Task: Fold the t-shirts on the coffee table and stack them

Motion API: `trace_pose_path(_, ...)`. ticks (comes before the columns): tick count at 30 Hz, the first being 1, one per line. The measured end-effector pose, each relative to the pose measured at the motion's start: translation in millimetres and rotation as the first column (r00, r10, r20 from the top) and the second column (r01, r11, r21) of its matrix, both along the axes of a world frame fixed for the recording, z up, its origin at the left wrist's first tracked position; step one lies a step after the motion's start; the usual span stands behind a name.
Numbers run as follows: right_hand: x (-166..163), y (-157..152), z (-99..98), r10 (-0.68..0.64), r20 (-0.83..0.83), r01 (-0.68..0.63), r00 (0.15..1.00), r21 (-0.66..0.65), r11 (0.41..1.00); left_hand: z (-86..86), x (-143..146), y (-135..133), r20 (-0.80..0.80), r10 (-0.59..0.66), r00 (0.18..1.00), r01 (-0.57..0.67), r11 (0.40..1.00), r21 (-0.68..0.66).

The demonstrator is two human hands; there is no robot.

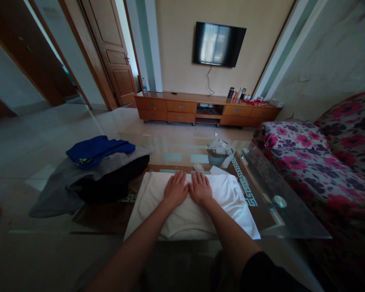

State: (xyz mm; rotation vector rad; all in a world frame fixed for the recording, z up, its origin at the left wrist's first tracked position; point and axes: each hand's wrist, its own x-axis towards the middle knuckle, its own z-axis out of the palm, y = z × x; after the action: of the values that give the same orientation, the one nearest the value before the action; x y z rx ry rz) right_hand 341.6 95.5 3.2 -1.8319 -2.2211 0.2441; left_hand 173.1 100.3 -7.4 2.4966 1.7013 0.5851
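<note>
A white garment [188, 221], perhaps a shirt, lies spread and partly folded on the glass coffee table [298, 221]. My left hand [177, 189] rests flat on its far middle part, fingers stretched away from me. Right beside it, my right hand [200, 188] also lies flat on the cloth, the thumbs almost meeting. Neither hand grips anything. Soft creases run across the fabric between my forearms. To the left is a heap of clothes: a blue garment [100, 150] on top of a grey one [56, 190] and a black one [115, 182].
Behind the white cloth, a small basket [217, 159] holding papers shows at the table's far side. A flowered sofa [310, 162] stands along the right. Across the floor are a low wooden cabinet [181, 106] with bottles on it and a wall television [219, 44].
</note>
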Motion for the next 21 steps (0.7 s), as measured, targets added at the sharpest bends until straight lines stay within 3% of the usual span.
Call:
trace_pose_path(6, 38.9, -1.7, 2.6, -0.128, 0.128, 0.134, 0.983, -0.038, 0.990, 4.1, -32.4, 0.8, -0.127, 0.102, 0.987, -0.105, 0.994, -0.015)
trace_pose_path(15, 121.3, -8.3, 1.3, -0.298, 0.218, 0.304, 0.929, 0.007, 0.953, -1.3, -110.8, 10.9, -0.202, 0.305, 0.931, -0.314, 0.949, -0.015)
trace_pose_path(21, 130.1, -5.8, -5.3, -0.381, 0.230, 0.380, 0.895, 0.052, 0.924, -11.6, -136.4, 19.3, -0.196, 0.306, 0.932, -0.320, 0.946, -0.049)
